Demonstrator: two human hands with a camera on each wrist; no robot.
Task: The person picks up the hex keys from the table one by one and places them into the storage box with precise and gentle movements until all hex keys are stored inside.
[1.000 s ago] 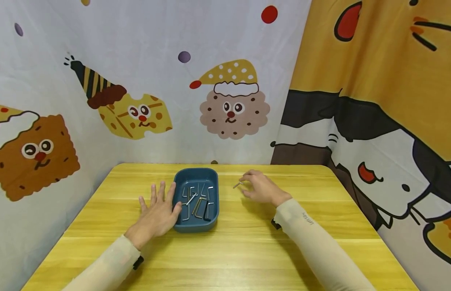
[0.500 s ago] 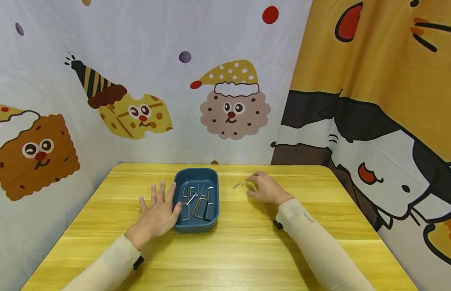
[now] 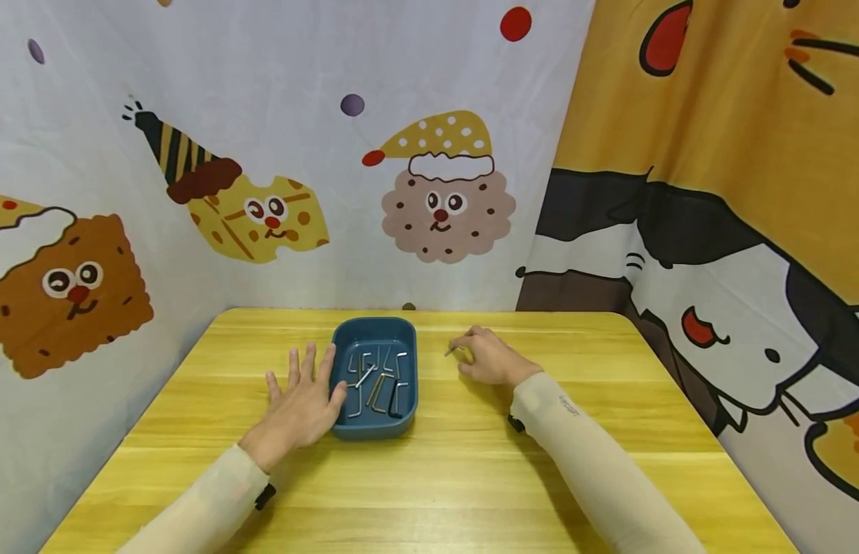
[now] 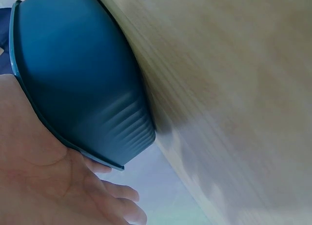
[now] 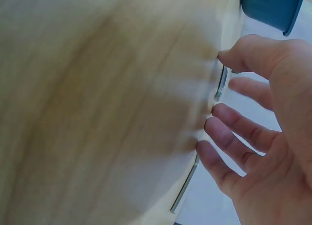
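A blue rectangular tray (image 3: 374, 432) holds several L-shaped hex keys (image 3: 379, 392), mostly silver, with some brassy and a black one. My left hand (image 3: 301, 408) rests along its left rim, fingers spread and straight, thumb over the edge. In the left wrist view the palm lies against the rim. Right of the tray, my right hand (image 3: 495, 360) reaches down to a small silver hex key (image 3: 450, 352) on the table. Its thumb and index finger stand apart around the key (image 5: 221, 83) in the right wrist view. Another thin metal rod (image 5: 184, 186) lies by the little finger.
The wooden table (image 3: 429, 492) extends around the tray on all sides. Behind it and to the right hang curtains (image 3: 360, 254) printed with cartoon figures, close to the table's edges.
My right hand drew back to the right from the small hex key, leaving it on the table, then came back left over it. The left hand and tray stay put.
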